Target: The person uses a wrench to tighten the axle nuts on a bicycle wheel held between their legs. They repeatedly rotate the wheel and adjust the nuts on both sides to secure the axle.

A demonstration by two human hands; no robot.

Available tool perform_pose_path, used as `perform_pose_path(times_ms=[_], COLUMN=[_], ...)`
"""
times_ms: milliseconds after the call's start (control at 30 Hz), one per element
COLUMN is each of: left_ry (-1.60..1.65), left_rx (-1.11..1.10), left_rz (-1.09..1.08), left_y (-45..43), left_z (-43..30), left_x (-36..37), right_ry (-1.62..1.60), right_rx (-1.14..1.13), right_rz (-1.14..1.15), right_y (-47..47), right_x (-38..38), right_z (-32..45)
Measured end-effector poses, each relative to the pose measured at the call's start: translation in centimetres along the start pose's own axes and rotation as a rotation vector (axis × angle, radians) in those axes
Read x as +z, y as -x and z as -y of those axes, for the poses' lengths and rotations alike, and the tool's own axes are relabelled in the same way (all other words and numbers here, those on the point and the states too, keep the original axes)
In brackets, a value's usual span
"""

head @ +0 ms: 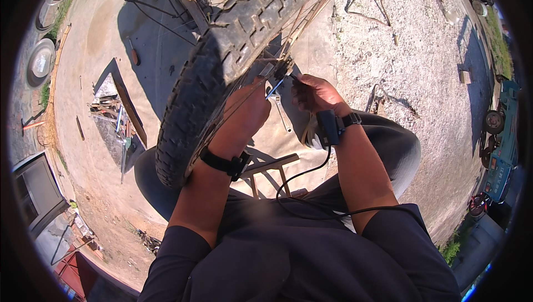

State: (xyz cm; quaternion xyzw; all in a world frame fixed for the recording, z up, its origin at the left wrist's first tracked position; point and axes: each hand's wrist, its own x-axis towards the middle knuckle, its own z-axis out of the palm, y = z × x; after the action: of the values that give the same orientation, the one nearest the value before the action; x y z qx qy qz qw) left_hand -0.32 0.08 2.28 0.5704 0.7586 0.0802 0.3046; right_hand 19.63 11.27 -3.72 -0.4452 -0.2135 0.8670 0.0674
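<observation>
A wheel with a knobbly black tyre (pixel 250 22) stands tilted in front of me, with thin metal spokes and a dark greasy hub (pixel 284 67). My left hand (pixel 249 104) is behind the spokes, closed near the hub; what lies inside its fingers is hidden. A thin blue rod (pixel 275 88) slants between my two hands just below the hub. My right hand (pixel 312 93) has its fingers bent at the hub's right side, around a small dark part that I cannot make out. Below the hub, between my forearms, a metal wrench (pixel 283 112) lies on the ground.
A tray of hand tools (pixel 118 120) lies on the ground at the left, a screwdriver (pixel 134 54) above it. A small wooden stool (pixel 270 165) stands between my legs. A black cable (pixel 287 181) runs from my right wrist. A blue vehicle (pixel 499 168) is at the far right.
</observation>
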Motion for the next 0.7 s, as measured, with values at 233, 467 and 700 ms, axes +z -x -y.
perform_pose_path(times_ms=[233,467,700], left_ry=[0.016,-0.007,-0.019], left_rx=[0.005,-0.001,-0.014], left_rz=[-0.011,-0.025,-0.017], left_y=[0.1,0.0,0.0], left_z=[0.0,0.1,0.1], left_x=[0.0,0.3,0.3], right_ry=[-0.026,-0.093,-0.078], right_rx=[-0.005,-0.061,-0.038], right_rz=[0.026,-0.092,-0.231], right_y=[0.0,-0.7,-2.5], right_x=[0.1,-0.2,-1.9], right_z=[-0.1,-1.2,-3.2])
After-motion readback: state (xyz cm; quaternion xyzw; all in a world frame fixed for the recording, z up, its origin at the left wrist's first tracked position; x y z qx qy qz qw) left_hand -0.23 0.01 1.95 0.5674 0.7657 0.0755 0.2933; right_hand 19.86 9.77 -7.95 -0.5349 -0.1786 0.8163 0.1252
